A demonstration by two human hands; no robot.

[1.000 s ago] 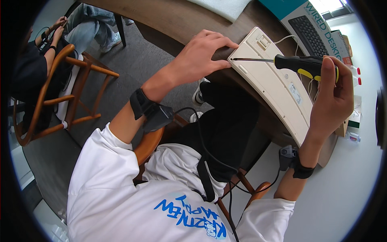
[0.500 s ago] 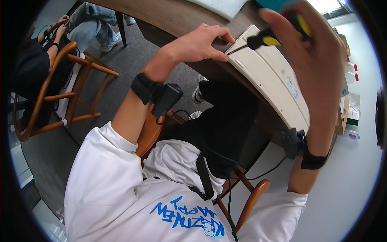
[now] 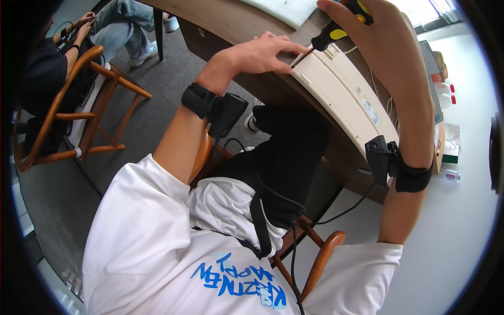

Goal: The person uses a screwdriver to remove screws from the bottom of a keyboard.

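Note:
A long cream keyboard (image 3: pixel 342 93) lies underside up along the table's edge, a pale label on its back. At its left end, my left hand (image 3: pixel 265 54) grips the corner between thumb and fingers. My right hand (image 3: pixel 375 23) is closed round the black-and-yellow handle of a screwdriver (image 3: pixel 326 38), above the keyboard's far left part. The screwdriver's thin shaft slants down toward that same left end, close to my left fingertips. Whether its tip sits in a screw or a seam is too small to tell.
The brown table (image 3: pixel 231 23) carries a white foam sheet (image 3: pixel 281 9) at the back and a thin cable (image 3: pixel 374 84) behind the keyboard. Bottles with red caps (image 3: pixel 446 93) and a box stand at the right. On the left, another person sits by a wooden chair (image 3: pixel 86 113).
My right hand and the screwdriver have moved left, and the shaft now lies along the keyboard's left end. My left hand keeps its hold on the corner. The view has shifted slightly.

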